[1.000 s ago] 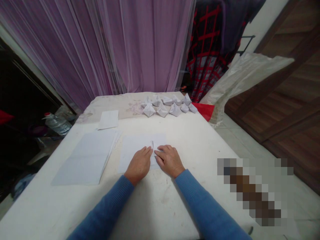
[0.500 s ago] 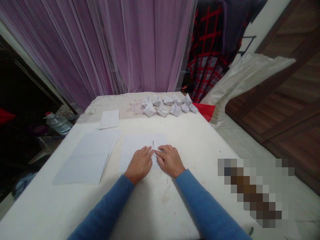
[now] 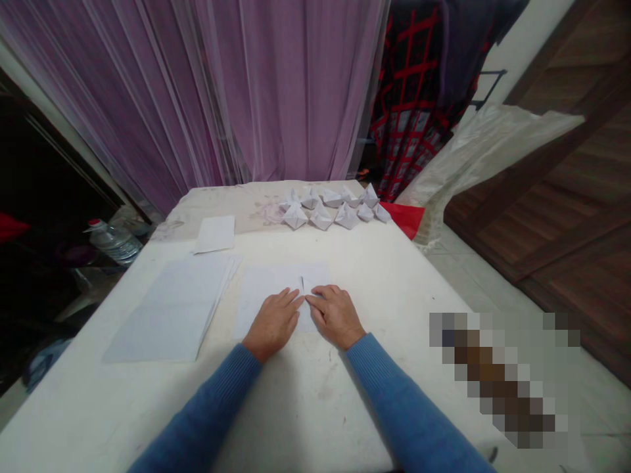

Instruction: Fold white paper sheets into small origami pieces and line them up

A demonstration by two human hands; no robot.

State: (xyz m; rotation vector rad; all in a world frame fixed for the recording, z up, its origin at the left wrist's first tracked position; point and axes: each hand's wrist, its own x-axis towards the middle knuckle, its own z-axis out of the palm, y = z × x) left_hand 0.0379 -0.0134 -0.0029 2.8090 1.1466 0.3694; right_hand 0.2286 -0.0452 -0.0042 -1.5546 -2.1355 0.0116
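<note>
A small folded white paper (image 3: 306, 284) lies between my two hands, over a flat white sheet (image 3: 256, 282) on the table. My left hand (image 3: 274, 322) rests on its left side, fingers pressing down on the paper. From the right, my right hand (image 3: 337, 315) presses the paper too, its index fingertip almost meeting the left one at the middle. Part of the folded paper is hidden under the fingers. Folded paper boats (image 3: 346, 215), several of them, stand in two rows at the far side.
A stack of white sheets (image 3: 167, 305) lies at the left, with a smaller paper (image 3: 215, 234) behind it. The white table (image 3: 315, 407) ends at a curtain (image 3: 296, 92). A plastic bottle (image 3: 116, 243) stands beyond the left edge; a red item (image 3: 404, 219) is at the back right.
</note>
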